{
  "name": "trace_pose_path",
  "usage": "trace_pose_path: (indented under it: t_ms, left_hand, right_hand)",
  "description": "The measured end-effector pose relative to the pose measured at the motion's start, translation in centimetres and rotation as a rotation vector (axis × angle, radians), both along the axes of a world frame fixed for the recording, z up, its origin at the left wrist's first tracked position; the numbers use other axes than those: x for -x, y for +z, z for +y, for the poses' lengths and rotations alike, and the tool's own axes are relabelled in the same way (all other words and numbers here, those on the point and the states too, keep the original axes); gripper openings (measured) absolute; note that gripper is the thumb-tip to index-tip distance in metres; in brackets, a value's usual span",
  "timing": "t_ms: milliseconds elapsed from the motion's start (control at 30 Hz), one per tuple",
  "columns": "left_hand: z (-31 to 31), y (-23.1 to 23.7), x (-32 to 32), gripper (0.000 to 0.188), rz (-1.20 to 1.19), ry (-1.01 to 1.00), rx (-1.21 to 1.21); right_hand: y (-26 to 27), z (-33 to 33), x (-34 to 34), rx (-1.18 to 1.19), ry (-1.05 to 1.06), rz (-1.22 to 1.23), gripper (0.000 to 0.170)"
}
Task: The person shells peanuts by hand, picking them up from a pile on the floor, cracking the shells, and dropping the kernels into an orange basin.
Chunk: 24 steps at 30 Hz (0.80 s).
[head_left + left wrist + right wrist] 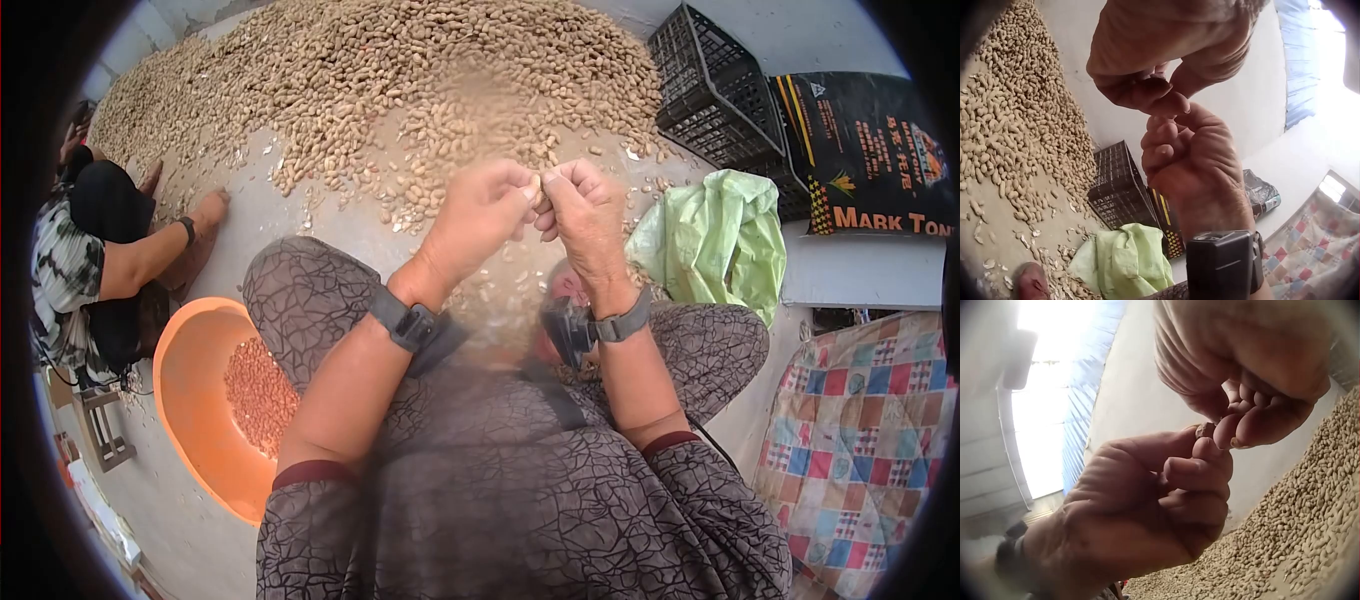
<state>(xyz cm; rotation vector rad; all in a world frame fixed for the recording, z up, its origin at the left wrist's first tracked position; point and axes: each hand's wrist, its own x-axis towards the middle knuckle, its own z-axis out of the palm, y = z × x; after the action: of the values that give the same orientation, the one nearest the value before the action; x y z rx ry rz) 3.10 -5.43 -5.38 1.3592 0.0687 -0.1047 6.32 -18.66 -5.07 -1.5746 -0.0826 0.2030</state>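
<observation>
Both hands meet in front of the body, raised above the floor. A small peanut (1205, 430) is pinched between the thumb and fingertips of the left hand (475, 215), most of it covered by the fingers. From the other side, the right hand (588, 212) grips the same peanut with curled fingers, its tips right against the left fingertips. Beyond the hands spreads a large heap of unshelled peanuts (380, 90). Beside the left knee, an orange basin (185, 375) holds reddish shelled kernels (258, 395).
Another person (75, 260) sits at the left, reaching toward the heap. A light green sack (735, 235) lies at the right, near a black plastic crate (705, 100) and a black printed bag (870, 150). A patchwork cloth (850, 440) is lower right; shell bits litter the floor.
</observation>
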Motion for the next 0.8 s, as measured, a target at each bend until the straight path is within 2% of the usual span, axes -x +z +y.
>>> trace_pose_path:
  t_ms: [67,133,167,233,267,333,467,533,667,733,800]
  left_hand:
    - [0.0,-0.2,0.0,0.013,-0.004,0.001,-0.011]
    - [0.2,-0.4,0.1,0.015,0.015,-0.019,0.137]
    - [0.2,-0.4,0.1,0.015,0.009,-0.017,0.134]
    - [0.3,-0.2,0.1,0.013,0.079,0.046,0.381]
    - [0.4,-0.2,0.1,0.013,0.072,0.044,0.38]
    - [0.8,-0.1,0.1,0.012,0.016,0.115,0.42]
    - [0.9,0.2,0.3,0.012,-0.005,0.061,0.391]
    - [0.8,0.1,0.5,0.013,0.005,0.022,0.292]
    - [0.7,0.6,1.1,0.015,-0.039,0.006,0.194]
    - [0.6,0.8,1.4,0.015,0.008,-0.03,0.032]
    - [0.6,0.7,1.8,0.015,0.0,-0.049,-0.015]
  right_hand:
    - [-0.1,-0.1,-0.1,-0.003,0.009,0.025,0.013]
    - [-0.2,-0.4,-0.3,-0.104,-0.002,0.098,0.015]
    - [-0.2,-0.6,-0.5,-0.107,0.001,0.093,0.015]
    - [-0.2,-1.3,-0.7,-0.388,-0.016,0.273,0.017]
    - [-0.5,-1.9,-0.9,-0.389,-0.015,0.266,0.017]
    - [-0.7,-2.8,-1.0,-0.599,0.188,0.296,0.02]
    - [1.0,-3.2,0.5,-0.414,0.283,0.327,0.021]
    - [1.9,-2.6,1.1,-0.172,0.256,0.178,0.02]
    - [1.8,-2.1,1.6,-0.095,0.23,0.11,0.018]
    - [1.6,-2.2,2.2,-0.087,0.228,0.18,0.017]
    - [1.0,-2.2,2.5,-0.068,0.248,0.176,0.016]
